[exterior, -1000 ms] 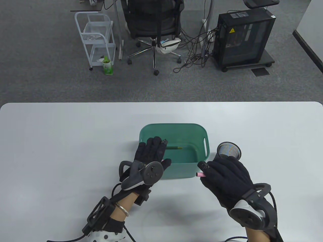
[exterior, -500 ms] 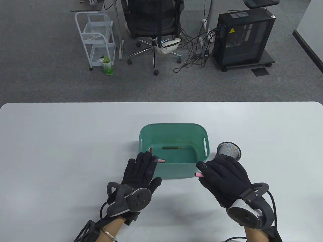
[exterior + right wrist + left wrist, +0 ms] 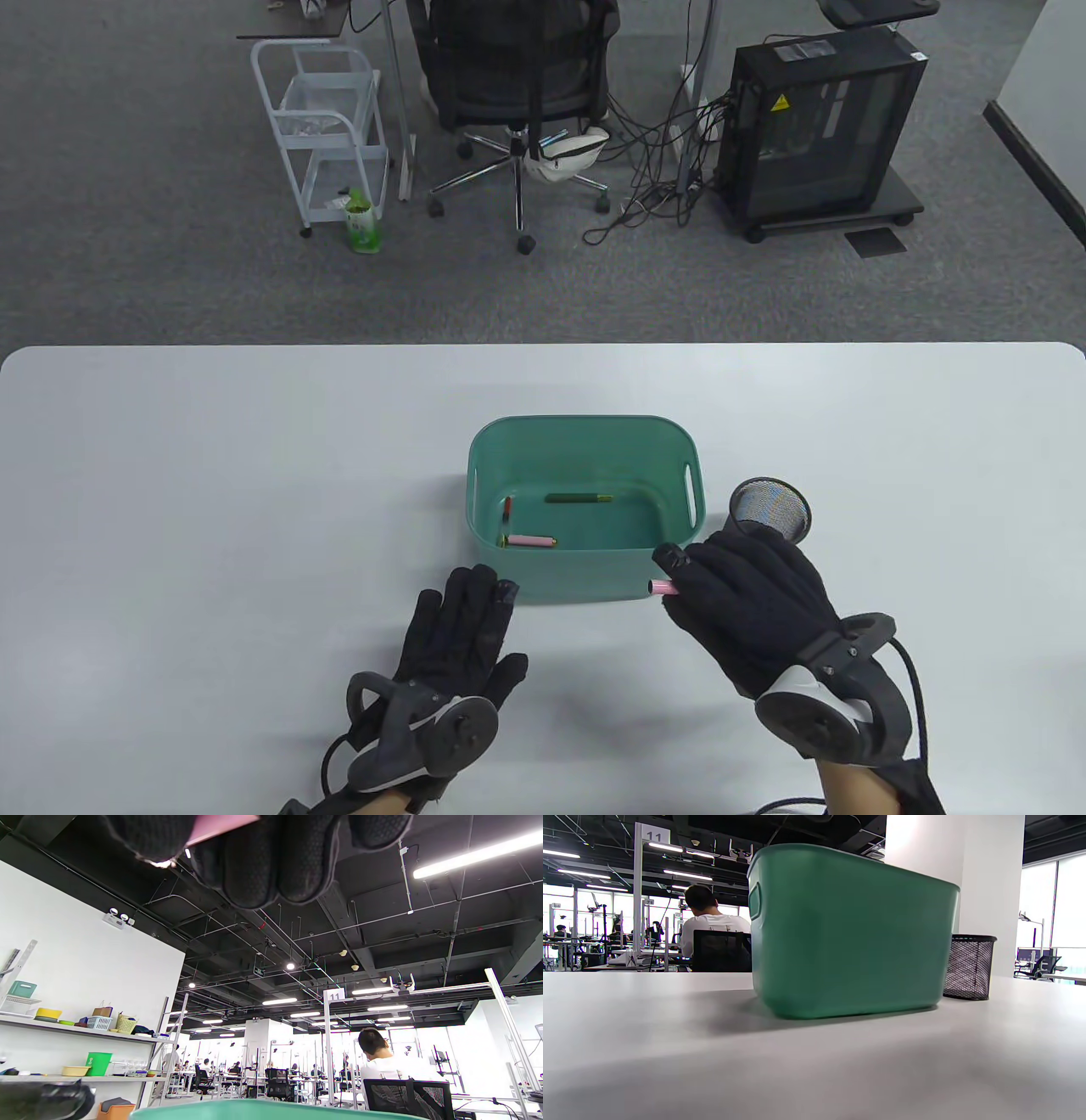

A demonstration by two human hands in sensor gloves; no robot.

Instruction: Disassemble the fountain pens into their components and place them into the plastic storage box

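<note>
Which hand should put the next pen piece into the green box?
Probably the right hand: it already holds a pink pen piece just beside the green box. The left hand lies flat on the table, holding nothing.

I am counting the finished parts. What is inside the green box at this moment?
Inside the green box lie a dark green part, a pink part and a small red part. Its near wall hides the closest floor strip.

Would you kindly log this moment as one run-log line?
left hand: empty, flat on table | right hand: holds pink pen part | green box: three parts inside
</note>
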